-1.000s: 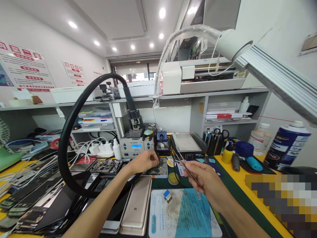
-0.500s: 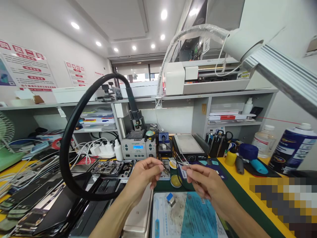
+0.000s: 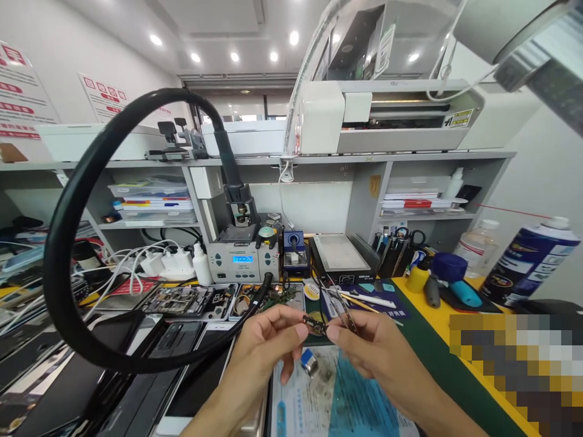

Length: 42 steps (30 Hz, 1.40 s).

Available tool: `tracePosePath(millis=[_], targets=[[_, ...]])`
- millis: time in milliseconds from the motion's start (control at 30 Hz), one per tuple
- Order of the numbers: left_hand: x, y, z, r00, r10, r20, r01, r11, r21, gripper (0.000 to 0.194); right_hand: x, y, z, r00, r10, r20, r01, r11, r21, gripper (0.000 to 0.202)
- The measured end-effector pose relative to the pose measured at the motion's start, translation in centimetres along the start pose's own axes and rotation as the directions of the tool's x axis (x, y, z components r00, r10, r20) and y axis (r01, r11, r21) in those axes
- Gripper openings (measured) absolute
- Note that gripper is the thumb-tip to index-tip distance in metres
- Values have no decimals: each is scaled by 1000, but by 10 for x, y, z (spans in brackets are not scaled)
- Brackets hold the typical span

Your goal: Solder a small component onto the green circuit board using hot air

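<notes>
Between the fingertips of both hands is a small dark circuit-board part (image 3: 316, 326), held above the work mat. My left hand (image 3: 268, 340) pinches its left end between thumb and forefinger. The thumb and fingers of my right hand (image 3: 376, 346) are closed around metal tweezers (image 3: 342, 303), whose tips point up and away; the right thumb tip also meets the part's right end. Below the hands lies a blue-and-white repair mat (image 3: 364, 400) with dark stains. On it, under the left fingers, sits a small silver block with a blue top (image 3: 308, 362).
A thick black hose (image 3: 54, 243) loops over the left side from the hot-air station (image 3: 243, 261). Opened phones (image 3: 182, 301) crowd the left. A heating plate (image 3: 341, 255) and soldering-iron stand (image 3: 295, 255) are behind. Bottles and a spray can (image 3: 531, 261) stand right.
My hands have come together, and the right fingertips now meet the part held in the left. The tweezers show more clearly in the right hand. The view has shifted forward and down.
</notes>
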<state>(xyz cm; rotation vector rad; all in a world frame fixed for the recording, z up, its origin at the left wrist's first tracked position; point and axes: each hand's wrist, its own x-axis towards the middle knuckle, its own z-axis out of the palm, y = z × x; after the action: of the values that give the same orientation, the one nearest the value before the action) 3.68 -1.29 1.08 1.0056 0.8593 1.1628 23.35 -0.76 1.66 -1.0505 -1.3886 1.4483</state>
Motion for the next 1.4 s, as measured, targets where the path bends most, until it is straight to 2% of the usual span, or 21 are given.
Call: tracePosePath(millis=[167, 233, 267, 300, 333, 400, 433, 467, 500, 533, 633, 733, 800, 833, 900, 967, 1033, 1067, 1133, 1233, 1400], targets=[[-3, -8, 1, 1000, 1, 17, -2, 998, 56, 32, -1, 2, 4, 999, -13, -42, 10, 997, -73, 36], [-6, -11, 4, 996, 89, -17, -85, 984, 154, 25, -2, 2, 6, 997, -52, -57, 47, 995, -87, 34], [-7, -12, 4, 980, 196, -27, -183, 951, 248, 19, -3, 2, 7, 995, -83, -59, 78, 993, -93, 32], [-8, -12, 3, 937, 349, -4, -323, 872, 369, 12, -4, 2, 7, 993, -110, -53, 105, 990, -91, 31], [-9, -12, 2, 849, 525, 64, -483, 721, 497, 5, -5, 2, 7, 992, -122, -43, 118, 990, -72, 30], [-12, -12, -3, 560, 769, 309, -698, 236, 676, 16, -6, 3, 6, 997, -76, -2, 76, 997, 22, 31], [-14, -11, -6, 423, 797, 431, -713, -1, 701, 22, -6, 3, 5, 999, -36, 24, 34, 996, 83, 32], [-15, -11, -8, 325, 787, 524, -691, -180, 700, 26, -6, 3, 3, 999, -1, 48, -6, 990, 142, 33], [-15, -11, -11, 268, 770, 579, -658, -292, 694, 27, -6, 3, 2, 997, 25, 69, -37, 981, 190, 33], [-16, -11, -12, 250, 758, 603, -631, -345, 695, 27, -6, 2, 1, 996, 35, 81, -53, 973, 223, 32], [-15, -12, -13, 242, 761, 601, -637, -343, 690, 22, -7, 0, 0, 997, 18, 78, -38, 965, 260, 28], [-15, -14, -9, 270, 789, 551, -662, -263, 701, 22, -7, -2, 2, 999, 3, 46, -14, 970, 243, 29], [-16, -16, -6, 337, 808, 483, -670, -154, 726, 27, -7, -1, 3, 1000, -3, 9, 1, 977, 213, 30], [-18, -17, -4, 407, 806, 429, -676, -49, 735, 30, -7, 0, 3, 1000, -10, -12, 12, 981, 191, 31], [-21, -20, -1, 602, 744, 288, -658, 258, 708, 32, -7, 2, 2, 998, -36, -54, 43, 990, 135, 33], [-23, -22, 4, 809, 572, 138, -522, 590, 616, 21, -7, 5, 1, 993, -65, -94, 72, 995, 72, 33], [-23, -22, 9, 932, 364, 13, -325, 816, 479, 18, -8, 7, 0, 988, -82, -128, 84, 996, 16, 33], [-22, -20, 12, 963, 270, -25, -237, 883, 406, 23, -8, 7, 1, 987, -82, -140, 82, 997, -6, 34], [-21, -16, 17, 985, 151, -82, -124, 954, 274, 32, -9, 6, 2, 985, -74, -154, 67, 997, -50, 34], [-19, -8, 20, 981, 138, -134, -113, 978, 177, 37, -9, 3, 6, 988, -50, -145, 36, 995, -96, 35], [-16, -2, 12, 979, 127, -161, -101, 982, 161, 36, -9, -2, 9, 998, 17, -58, -23, 993, -120, 45]])
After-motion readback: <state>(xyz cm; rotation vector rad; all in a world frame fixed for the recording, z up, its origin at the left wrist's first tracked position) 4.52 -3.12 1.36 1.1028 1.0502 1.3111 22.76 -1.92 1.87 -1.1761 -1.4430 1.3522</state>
